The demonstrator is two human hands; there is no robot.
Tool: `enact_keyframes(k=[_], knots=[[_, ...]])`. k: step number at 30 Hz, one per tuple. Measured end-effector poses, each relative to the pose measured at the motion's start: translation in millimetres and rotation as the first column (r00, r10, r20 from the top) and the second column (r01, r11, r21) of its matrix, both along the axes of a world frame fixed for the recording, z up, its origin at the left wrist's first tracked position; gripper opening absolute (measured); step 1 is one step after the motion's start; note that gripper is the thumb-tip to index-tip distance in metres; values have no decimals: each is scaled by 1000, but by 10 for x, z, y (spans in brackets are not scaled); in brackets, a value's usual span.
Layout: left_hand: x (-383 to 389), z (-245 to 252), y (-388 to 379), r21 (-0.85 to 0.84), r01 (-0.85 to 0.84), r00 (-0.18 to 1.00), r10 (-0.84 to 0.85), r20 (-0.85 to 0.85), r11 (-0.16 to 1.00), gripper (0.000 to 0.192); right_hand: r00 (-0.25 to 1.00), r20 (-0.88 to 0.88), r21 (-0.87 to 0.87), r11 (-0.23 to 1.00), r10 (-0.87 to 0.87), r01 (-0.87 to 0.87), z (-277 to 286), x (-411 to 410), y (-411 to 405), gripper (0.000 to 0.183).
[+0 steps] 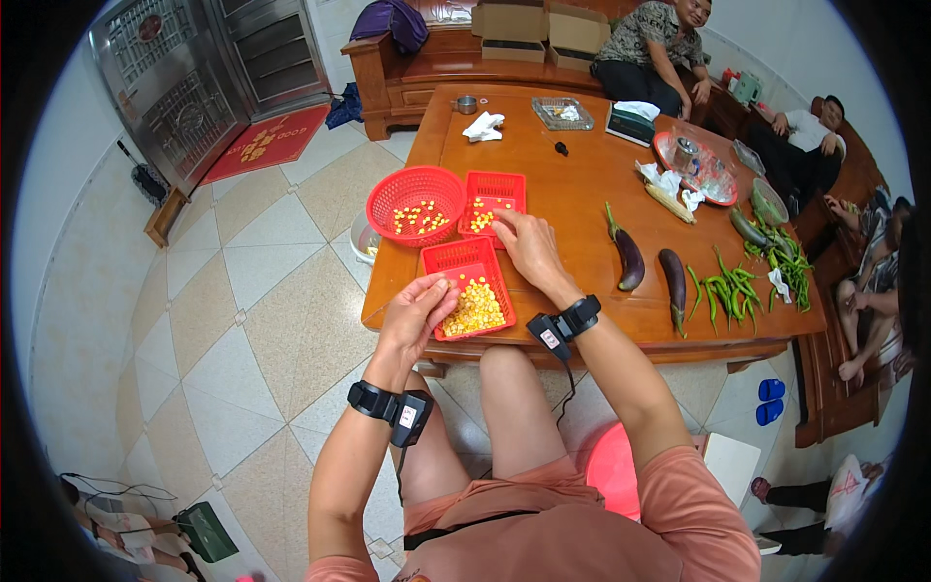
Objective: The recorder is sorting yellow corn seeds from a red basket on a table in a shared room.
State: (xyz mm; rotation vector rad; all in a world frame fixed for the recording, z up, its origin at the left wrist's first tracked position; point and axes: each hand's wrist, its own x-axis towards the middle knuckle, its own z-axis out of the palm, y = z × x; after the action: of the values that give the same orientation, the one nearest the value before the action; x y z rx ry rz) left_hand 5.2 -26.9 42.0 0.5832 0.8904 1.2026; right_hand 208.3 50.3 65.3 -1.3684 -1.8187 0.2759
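Note:
My left hand (416,309) is over the left edge of a red rectangular plastic basket (507,302) heaped with yellow corn kernels (476,309). Its thumb and fingertips are pinched together; whether a kernel is between them is too small to tell. My right hand (529,244) reaches to the right side of a second red rectangular basket (497,179), which has fewer kernels (480,220) in it. Its fingertips are near those kernels, and what they hold cannot be made out. Beside these baskets, on the left, a round red plastic basket (416,177) has scattered kernels on its bottom.
On the wooden table (560,174) lie eggplants (627,254), green chili peppers (731,291), a corn cob (669,202), a glass ashtray (562,113), a tissue box (630,125) and a red tray (665,149). A white bucket (359,238) stands left of the table. Several people sit on wooden benches.

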Motion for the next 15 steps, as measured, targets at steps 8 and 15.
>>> enact_keyframes(k=[8,15], knots=[[-52,-140,68,18,73,997,-73,29,997,22,898,-189,39,917,397,-397,-69,-337,-610,19],[-2,-55,23,21,29,997,-27,-74,999,24,895,-224,-12,918,385,-397,-94,-351,-578,19]])
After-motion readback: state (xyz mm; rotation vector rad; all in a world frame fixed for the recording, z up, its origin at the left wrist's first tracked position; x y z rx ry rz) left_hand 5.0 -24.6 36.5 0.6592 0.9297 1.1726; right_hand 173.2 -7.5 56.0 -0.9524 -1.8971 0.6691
